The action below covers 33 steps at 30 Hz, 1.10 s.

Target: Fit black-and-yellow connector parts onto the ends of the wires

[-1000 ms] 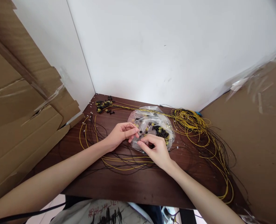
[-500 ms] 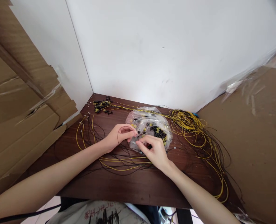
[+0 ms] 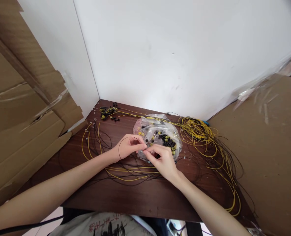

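My left hand [image 3: 128,146] is closed in a pinch on a thin black cable [image 3: 119,150], which loops back over that hand and wrist. Fingertip to fingertip with it, my right hand [image 3: 162,159] pinches at the same spot; whatever lies between its fingers is too small to make out. Both hands hover over the near side of a clear plastic bag [image 3: 157,118]. Small black parts [image 3: 167,141] and yellow clips [image 3: 173,151] show in the bag. Under my hands, black and yellow cables [image 3: 128,178] stretch across the brown table [image 3: 106,196].
A coil of yellow cable [image 3: 194,127] lies at the back right, its strands trailing down the right side. Black and yellow connectors [image 3: 107,112] sit at the back left. Cardboard panels [image 3: 265,144] flank the table, and a white wall [image 3: 160,59] stands behind.
My hands have come together until the fingertips meet. The black cable's loop has shifted left over my left wrist. The view has tilted slightly.
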Tool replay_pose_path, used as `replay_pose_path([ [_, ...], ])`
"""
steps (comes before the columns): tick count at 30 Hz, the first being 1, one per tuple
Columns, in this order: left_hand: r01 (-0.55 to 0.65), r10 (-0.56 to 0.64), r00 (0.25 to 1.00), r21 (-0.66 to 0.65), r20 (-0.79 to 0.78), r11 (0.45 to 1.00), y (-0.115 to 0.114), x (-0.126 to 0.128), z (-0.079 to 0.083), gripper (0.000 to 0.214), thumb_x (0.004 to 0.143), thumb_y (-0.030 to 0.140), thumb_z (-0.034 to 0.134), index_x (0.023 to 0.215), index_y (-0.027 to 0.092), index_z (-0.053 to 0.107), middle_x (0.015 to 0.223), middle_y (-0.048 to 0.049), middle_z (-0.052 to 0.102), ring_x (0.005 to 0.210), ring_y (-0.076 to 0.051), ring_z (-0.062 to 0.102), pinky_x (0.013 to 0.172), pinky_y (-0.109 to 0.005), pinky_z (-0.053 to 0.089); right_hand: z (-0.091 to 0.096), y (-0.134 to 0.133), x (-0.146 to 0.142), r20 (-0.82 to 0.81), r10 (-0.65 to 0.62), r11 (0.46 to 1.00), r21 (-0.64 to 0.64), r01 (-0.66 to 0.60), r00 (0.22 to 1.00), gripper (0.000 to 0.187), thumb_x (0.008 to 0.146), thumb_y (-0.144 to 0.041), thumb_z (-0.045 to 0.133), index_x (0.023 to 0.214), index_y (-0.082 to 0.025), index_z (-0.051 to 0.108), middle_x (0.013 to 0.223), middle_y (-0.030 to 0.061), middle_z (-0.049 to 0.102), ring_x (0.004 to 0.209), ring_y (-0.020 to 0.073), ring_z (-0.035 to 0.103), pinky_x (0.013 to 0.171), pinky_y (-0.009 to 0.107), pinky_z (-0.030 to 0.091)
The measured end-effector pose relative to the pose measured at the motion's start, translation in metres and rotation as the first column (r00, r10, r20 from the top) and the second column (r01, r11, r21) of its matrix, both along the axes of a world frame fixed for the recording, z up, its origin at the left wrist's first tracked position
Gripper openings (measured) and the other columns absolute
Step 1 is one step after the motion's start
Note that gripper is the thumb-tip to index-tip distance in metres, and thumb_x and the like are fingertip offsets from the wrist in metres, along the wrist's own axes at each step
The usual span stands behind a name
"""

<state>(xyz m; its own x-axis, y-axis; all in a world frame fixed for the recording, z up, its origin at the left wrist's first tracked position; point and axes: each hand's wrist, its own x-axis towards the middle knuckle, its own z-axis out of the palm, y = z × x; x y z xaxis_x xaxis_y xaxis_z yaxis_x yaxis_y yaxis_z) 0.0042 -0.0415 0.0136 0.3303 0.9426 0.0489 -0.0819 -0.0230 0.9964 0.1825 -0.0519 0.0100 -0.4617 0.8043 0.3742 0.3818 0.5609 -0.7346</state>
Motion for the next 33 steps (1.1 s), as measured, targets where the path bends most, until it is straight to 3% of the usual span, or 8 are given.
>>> replay_pose_path([
  [6,-0.177,0.209,0.955,-0.160,0.209,0.971,0.0031,-0.0012,-0.0063,0.028,0.066,0.036,0.077,0.068,0.011,0.065,0.061,0.0002,0.059,0.050,-0.005,0.048,0.048,-0.018,0.039,-0.0006,-0.0007,-0.0003,0.017,-0.012,1.000,-0.017,0.012,1.000,0.019,0.084,-0.025,0.060,0.069,-0.015,0.066,0.059,0.0001,0.058,0.052,0.0093,0.047,0.053,0.021,0.035],
  [8,-0.197,0.234,0.948,-0.181,0.216,0.964,0.0035,-0.0015,-0.0067,0.029,0.065,0.037,0.077,0.069,0.011,0.065,0.061,0.0000,0.060,0.050,-0.006,0.048,0.049,-0.018,0.039,-0.0011,-0.0008,0.0000,0.018,-0.015,1.000,-0.019,0.015,1.000,0.020,0.084,-0.025,0.060,0.068,-0.015,0.066,0.058,0.0001,0.057,0.052,0.0093,0.047,0.053,0.021,0.035],
  [12,-0.083,0.089,0.994,-0.097,0.057,0.992,0.0022,-0.0024,-0.0022,0.026,0.065,0.033,0.077,0.072,0.010,0.068,0.063,-0.0022,0.065,0.051,-0.007,0.051,0.052,-0.020,0.043,-0.0019,-0.0008,0.0001,0.017,-0.021,1.000,-0.014,0.021,1.000,0.019,0.084,-0.024,0.059,0.069,-0.015,0.067,0.058,-0.0005,0.058,0.052,0.0090,0.046,0.053,0.021,0.035],
  [16,0.029,-0.029,0.999,-0.008,-0.027,1.000,0.0002,-0.0041,0.0021,0.019,0.064,0.026,0.077,0.074,0.010,0.071,0.072,-0.0049,0.069,0.066,-0.011,0.060,0.065,-0.022,0.048,-0.0019,-0.0004,-0.0006,0.024,-0.008,1.000,-0.002,0.008,1.000,0.019,0.085,-0.024,0.058,0.072,-0.016,0.069,0.062,0.0005,0.062,0.054,0.0095,0.049,0.055,0.022,0.036],
  [19,0.009,-0.009,1.000,-0.025,-0.008,1.000,-0.0009,-0.0046,0.0028,0.018,0.065,0.026,0.077,0.074,0.011,0.071,0.072,-0.0054,0.070,0.068,-0.012,0.061,0.067,-0.023,0.049,-0.0004,-0.0006,-0.0004,0.028,-0.007,1.000,-0.008,0.007,1.000,0.018,0.086,-0.024,0.058,0.075,-0.016,0.070,0.063,0.0006,0.062,0.054,0.0098,0.049,0.055,0.022,0.037],
  [23,-0.058,0.069,0.993,-0.116,0.094,0.992,-0.0006,-0.0033,0.0018,0.020,0.064,0.026,0.078,0.074,0.010,0.071,0.066,-0.0045,0.069,0.057,-0.009,0.056,0.055,-0.021,0.045,0.0015,-0.0015,0.0002,0.020,-0.017,1.000,-0.022,0.018,1.000,0.020,0.086,-0.027,0.058,0.073,-0.016,0.068,0.063,0.0010,0.062,0.055,0.0105,0.049,0.056,0.022,0.038],
  [29,-0.150,0.223,0.922,-0.239,0.316,0.959,0.0038,-0.0021,-0.0021,0.026,0.058,0.024,0.083,0.074,0.010,0.069,0.065,-0.0038,0.067,0.059,-0.008,0.055,0.055,-0.020,0.043,0.0009,-0.0013,0.0005,0.026,-0.029,0.999,-0.024,0.030,0.999,0.022,0.086,-0.029,0.057,0.070,-0.016,0.066,0.060,0.0008,0.060,0.054,0.0106,0.049,0.055,0.022,0.037],
  [33,-0.129,0.169,0.958,-0.177,0.234,0.976,0.0036,-0.0035,-0.0009,0.026,0.063,0.026,0.080,0.081,0.011,0.068,0.068,-0.0035,0.067,0.059,-0.008,0.055,0.057,-0.021,0.043,-0.0004,-0.0018,0.0004,0.032,-0.040,0.999,-0.012,0.041,0.999,0.023,0.086,-0.028,0.057,0.068,-0.016,0.066,0.058,0.0003,0.058,0.052,0.0102,0.047,0.054,0.022,0.036],
])
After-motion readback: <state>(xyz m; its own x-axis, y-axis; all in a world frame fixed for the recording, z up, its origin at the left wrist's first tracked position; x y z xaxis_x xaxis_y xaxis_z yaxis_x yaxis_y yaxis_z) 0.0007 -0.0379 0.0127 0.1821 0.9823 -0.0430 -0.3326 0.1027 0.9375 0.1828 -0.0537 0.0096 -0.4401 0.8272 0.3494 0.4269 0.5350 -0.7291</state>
